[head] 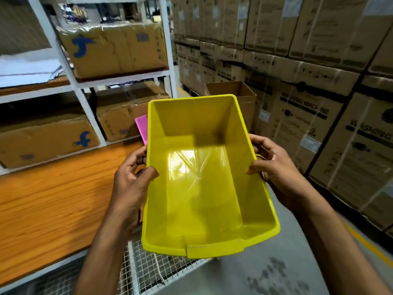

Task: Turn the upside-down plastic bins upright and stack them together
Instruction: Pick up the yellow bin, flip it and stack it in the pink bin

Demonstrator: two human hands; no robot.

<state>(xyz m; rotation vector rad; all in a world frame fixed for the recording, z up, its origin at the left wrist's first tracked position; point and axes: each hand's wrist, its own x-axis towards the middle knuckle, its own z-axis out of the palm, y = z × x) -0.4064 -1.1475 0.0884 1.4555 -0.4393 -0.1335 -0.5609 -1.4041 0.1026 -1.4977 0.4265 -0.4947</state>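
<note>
Bin point(204, 177), yellow, upright and empty, held above the wire-mesh cart point(148, 271), left hand point(131, 179) and right hand point(274, 169) each gripping a long-side rim; I judge it light, stiff, slick, best taken by those rims.

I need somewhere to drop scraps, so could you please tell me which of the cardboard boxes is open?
The plain brown box just beyond the yellow bin; its top is open, whereas the others look sealed.
</note>
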